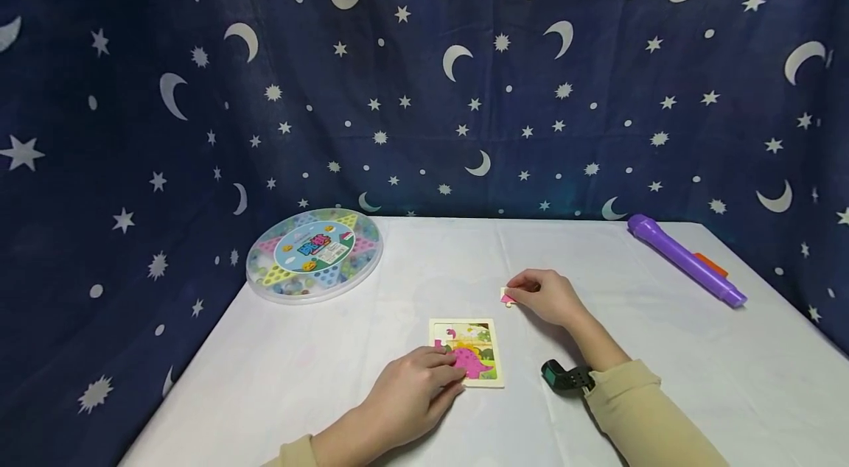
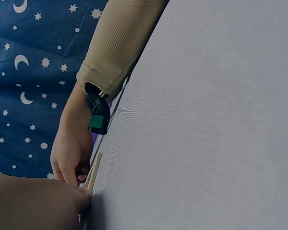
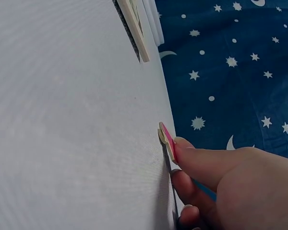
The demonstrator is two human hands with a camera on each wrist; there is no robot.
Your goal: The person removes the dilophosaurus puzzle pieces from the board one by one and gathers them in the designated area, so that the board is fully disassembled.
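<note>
A small framed jigsaw puzzle (image 1: 479,374) with a pink dinosaur lies on the white table. My left hand (image 1: 413,387) rests on its left side, fingers over the picture and thumb by the lower edge; this covers part of the puzzle. Beyond the puzzle's upper right corner, my right hand (image 1: 545,297) pinches a pink and cream puzzle piece (image 1: 506,297) between thumb and fingers. In the right wrist view that puzzle piece (image 3: 167,142) is tilted on edge at the thumb tip, close to the tabletop. The left wrist view shows the puzzle frame (image 2: 93,172) edge-on.
A round, clear-lidded game box (image 1: 315,255) sits at the back left of the table (image 1: 424,261). At the back right lies a purple stick-like toy (image 1: 686,261) with an orange part. A black band device (image 1: 564,376) is on the right wrist. A starry blue curtain (image 1: 411,84) hangs behind.
</note>
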